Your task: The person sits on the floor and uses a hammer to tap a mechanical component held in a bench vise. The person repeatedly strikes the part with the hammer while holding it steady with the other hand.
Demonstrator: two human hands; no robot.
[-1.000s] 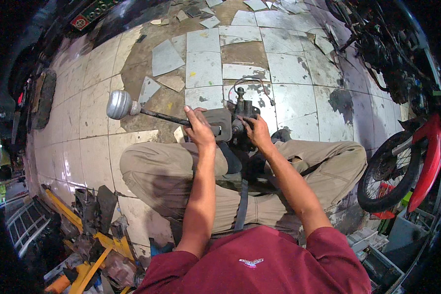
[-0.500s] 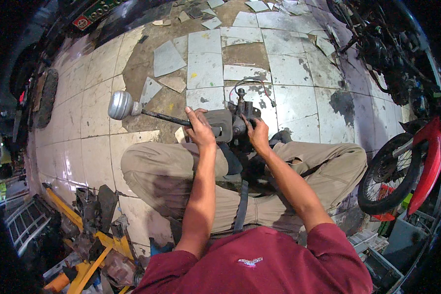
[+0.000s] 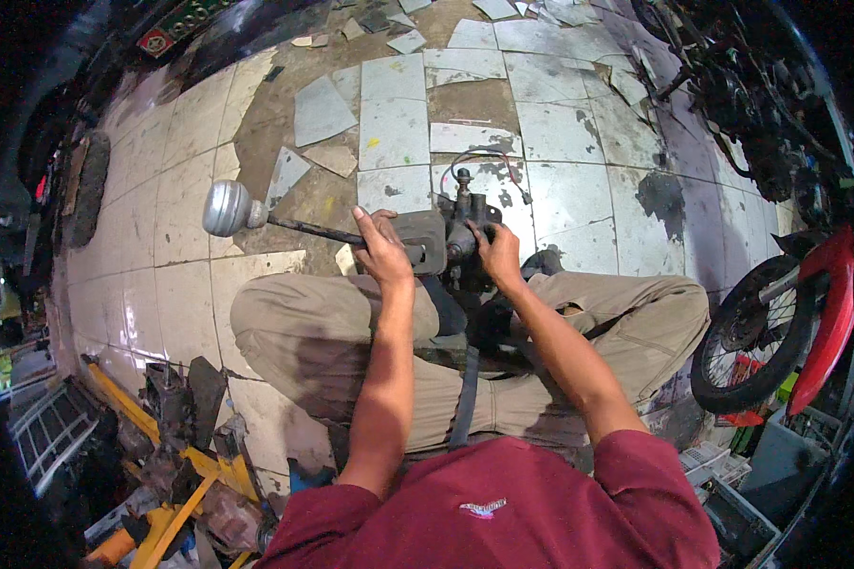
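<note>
A gear shift lever with a rounded silver knob (image 3: 228, 208) and a dark rod (image 3: 308, 228) points left, low over the floor in front of my crossed legs. My left hand (image 3: 381, 248) is closed round the rod at its inner end, beside a grey plate with a slot (image 3: 425, 237). To the right of the plate is a dark metal housing (image 3: 463, 235), with an upright fitting (image 3: 463, 180) and a thin wire (image 3: 514, 171) at its far end. My right hand (image 3: 498, 254) grips the housing's near right side. My fingers hide part of both pieces.
Broken tiles (image 3: 324, 109) lie loose on the cracked floor ahead. A motorcycle wheel (image 3: 751, 337) and red fender (image 3: 828, 313) stand at the right. Yellow metal parts (image 3: 176, 517) and a wire rack (image 3: 52, 431) crowd the near left. Dark machinery (image 3: 750, 85) fills the far right.
The knob has moved slightly left and nearer to me. The slot beside my left hand shows less light through it. My right hand stays on the housing.
</note>
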